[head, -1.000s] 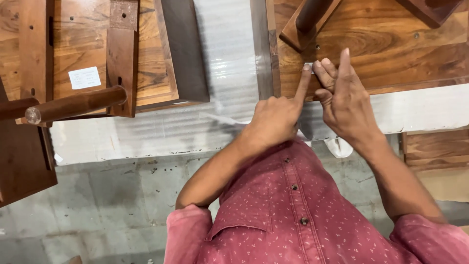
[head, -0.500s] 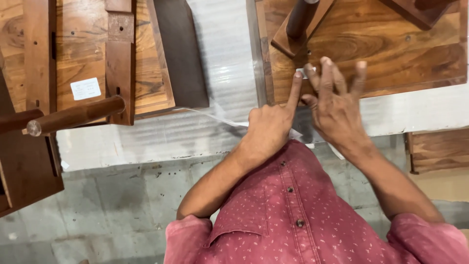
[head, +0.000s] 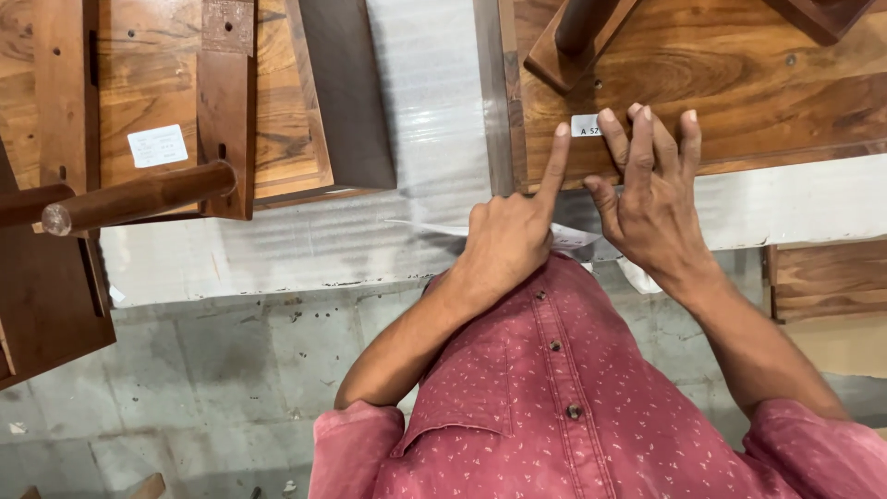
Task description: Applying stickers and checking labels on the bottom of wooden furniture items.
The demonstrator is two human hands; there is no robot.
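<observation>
A small white sticker [head: 584,125] lies on the edge of a brown wooden panel [head: 739,74]. The outstretched index finger of my left hand [head: 506,236] touches the panel beside the sticker's left end. Its other fingers are curled over a thin white paper sheet [head: 434,226] that sticks out on both sides of the fist. My right hand [head: 650,189] rests to the right of the sticker, fingers spread and fingertips flat on the wood.
A round wooden leg [head: 580,23] stands up from the panel above the sticker. At the left lies another upturned wooden piece [head: 231,92] with a white label and a round leg [head: 139,196]. White foam sheeting [head: 416,111] lies under both, with grey concrete floor [head: 231,370] below.
The sticker, held at my fingertips a second ago, now lies flat on the panel. My right hand's fingers have spread out onto the wood.
</observation>
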